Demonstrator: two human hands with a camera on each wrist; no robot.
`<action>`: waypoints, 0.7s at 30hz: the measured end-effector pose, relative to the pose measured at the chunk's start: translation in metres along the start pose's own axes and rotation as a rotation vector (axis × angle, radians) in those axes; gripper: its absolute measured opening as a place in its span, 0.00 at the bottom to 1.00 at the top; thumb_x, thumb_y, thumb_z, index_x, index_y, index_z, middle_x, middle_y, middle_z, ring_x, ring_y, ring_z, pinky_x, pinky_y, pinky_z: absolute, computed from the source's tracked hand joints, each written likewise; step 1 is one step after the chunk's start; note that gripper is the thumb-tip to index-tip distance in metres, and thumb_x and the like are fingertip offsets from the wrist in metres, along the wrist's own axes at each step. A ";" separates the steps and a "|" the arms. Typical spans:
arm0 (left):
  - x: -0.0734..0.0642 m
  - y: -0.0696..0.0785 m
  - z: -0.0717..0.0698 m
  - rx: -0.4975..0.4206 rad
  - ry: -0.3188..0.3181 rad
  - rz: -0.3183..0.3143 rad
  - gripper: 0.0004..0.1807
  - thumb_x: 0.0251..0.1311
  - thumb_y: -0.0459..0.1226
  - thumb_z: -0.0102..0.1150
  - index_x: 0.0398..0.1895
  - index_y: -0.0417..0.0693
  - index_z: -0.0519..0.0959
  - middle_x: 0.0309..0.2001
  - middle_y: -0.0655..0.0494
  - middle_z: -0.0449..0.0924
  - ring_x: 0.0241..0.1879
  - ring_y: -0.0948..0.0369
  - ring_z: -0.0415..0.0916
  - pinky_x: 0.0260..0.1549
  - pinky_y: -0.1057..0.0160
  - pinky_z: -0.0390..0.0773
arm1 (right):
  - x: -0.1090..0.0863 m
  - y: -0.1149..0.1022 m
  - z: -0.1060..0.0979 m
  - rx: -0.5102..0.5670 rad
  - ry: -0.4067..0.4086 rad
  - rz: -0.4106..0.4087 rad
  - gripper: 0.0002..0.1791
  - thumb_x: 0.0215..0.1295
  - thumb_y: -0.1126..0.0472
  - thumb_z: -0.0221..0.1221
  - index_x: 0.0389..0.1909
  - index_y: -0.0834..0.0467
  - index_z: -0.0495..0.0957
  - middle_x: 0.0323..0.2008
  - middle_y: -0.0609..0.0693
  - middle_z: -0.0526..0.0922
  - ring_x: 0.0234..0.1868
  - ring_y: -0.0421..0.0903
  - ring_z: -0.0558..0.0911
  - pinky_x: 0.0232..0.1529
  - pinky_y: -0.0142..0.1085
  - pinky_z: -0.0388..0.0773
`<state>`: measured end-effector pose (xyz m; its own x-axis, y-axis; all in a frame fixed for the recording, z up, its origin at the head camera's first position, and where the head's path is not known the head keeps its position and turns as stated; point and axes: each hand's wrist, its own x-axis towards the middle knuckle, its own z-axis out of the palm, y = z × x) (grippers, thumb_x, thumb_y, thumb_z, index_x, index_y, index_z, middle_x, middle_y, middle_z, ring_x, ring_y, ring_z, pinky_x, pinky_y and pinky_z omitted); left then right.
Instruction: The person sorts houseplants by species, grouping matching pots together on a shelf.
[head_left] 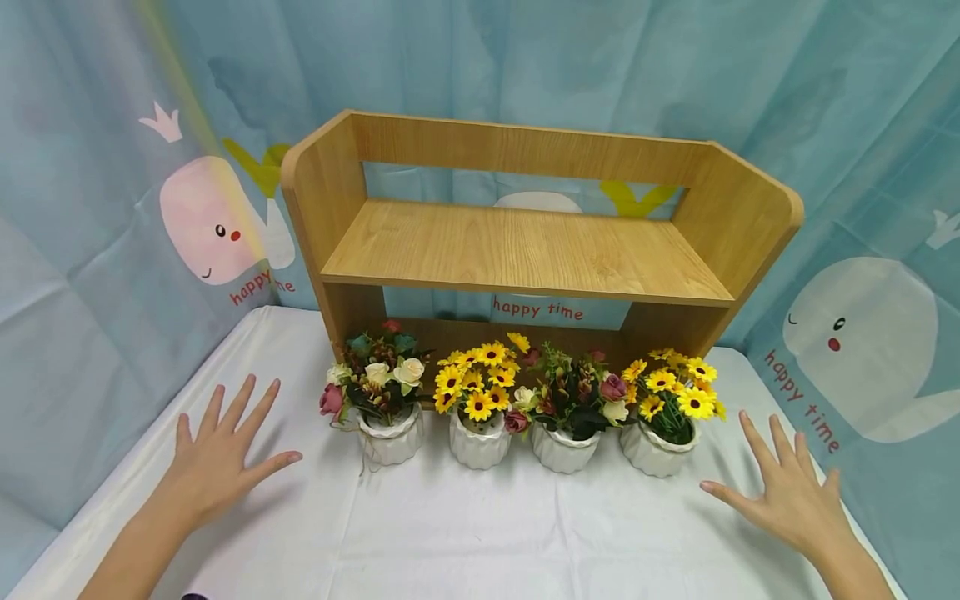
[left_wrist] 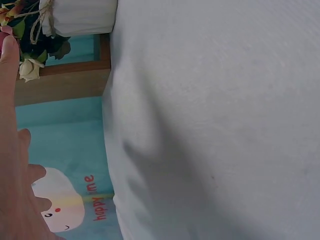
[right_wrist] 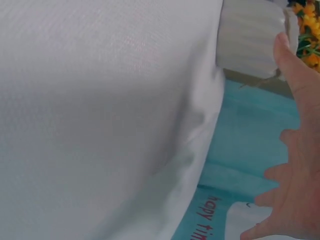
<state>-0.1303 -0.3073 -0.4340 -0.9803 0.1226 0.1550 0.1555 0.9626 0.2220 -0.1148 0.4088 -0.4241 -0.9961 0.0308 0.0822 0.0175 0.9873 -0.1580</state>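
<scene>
Blue curtains (head_left: 585, 50) are hanging across the back and down both sides, and below them a white-covered table (head_left: 450, 542) is stretching right across the foreground. Towards its far end, a two-level wooden shelf (head_left: 525, 250) is standing tall, its upper board catching the light. Out on the flanks, cartoon whales are smiling from the curtains, a pinkish one (head_left: 202, 212) on the left, a white one (head_left: 870, 333) on the right.

Lining up along the front of the shelf, four white pots are sitting upright on the table! From the left: a rose pot (head_left: 391, 437) is trailing twine, a sunflower pot (head_left: 480, 443) is standing beside it, a second rose pot (head_left: 566, 450) is coming next, and a yellow-flowered pot (head_left: 660, 452) is closing the row.

And the hands! To the left, the left hand (head_left: 213, 467) is hovering, its grip released, fingers fanning wide, nearest the rose pot but well apart from it. Over on the right, the right hand (head_left: 791, 496) is mirroring that, grip released too, thumb pointing towards the yellow-flowered pot without touching it. Both are casting soft shadows. Smaller yet, red "happy time" lettering (head_left: 537, 309) is peeping through the shelf.
</scene>
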 end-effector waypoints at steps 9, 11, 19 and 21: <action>0.009 0.006 -0.012 -0.017 -0.002 0.017 0.58 0.66 0.66 0.60 0.88 0.65 0.36 0.86 0.38 0.37 0.80 0.25 0.33 0.61 0.12 0.38 | 0.001 -0.002 0.003 0.006 -0.023 0.011 0.67 0.61 0.24 0.62 0.86 0.49 0.33 0.79 0.79 0.42 0.75 0.87 0.43 0.53 0.91 0.39; 0.012 0.008 -0.015 -0.014 0.006 0.025 0.58 0.66 0.66 0.60 0.88 0.64 0.37 0.86 0.38 0.38 0.80 0.25 0.35 0.61 0.12 0.39 | 0.002 -0.002 0.004 0.005 -0.029 0.015 0.68 0.61 0.24 0.62 0.86 0.50 0.32 0.79 0.79 0.42 0.75 0.87 0.43 0.54 0.91 0.38; 0.023 0.016 -0.030 -0.039 0.015 0.048 0.57 0.68 0.65 0.58 0.88 0.63 0.36 0.86 0.37 0.38 0.80 0.26 0.32 0.62 0.12 0.38 | 0.000 -0.003 0.007 0.018 -0.044 0.019 0.67 0.63 0.24 0.61 0.86 0.50 0.31 0.78 0.80 0.42 0.72 0.89 0.46 0.55 0.90 0.39; 0.025 0.017 -0.033 -0.051 0.011 0.045 0.56 0.69 0.65 0.57 0.88 0.62 0.36 0.85 0.36 0.37 0.80 0.25 0.33 0.62 0.12 0.38 | -0.001 -0.004 0.008 0.026 -0.047 0.019 0.67 0.63 0.25 0.61 0.86 0.50 0.32 0.78 0.80 0.43 0.72 0.89 0.47 0.55 0.90 0.39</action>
<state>-0.1484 -0.2958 -0.3944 -0.9707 0.1628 0.1765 0.2059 0.9426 0.2629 -0.1145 0.4031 -0.4317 -0.9986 0.0420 0.0329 0.0352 0.9822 -0.1846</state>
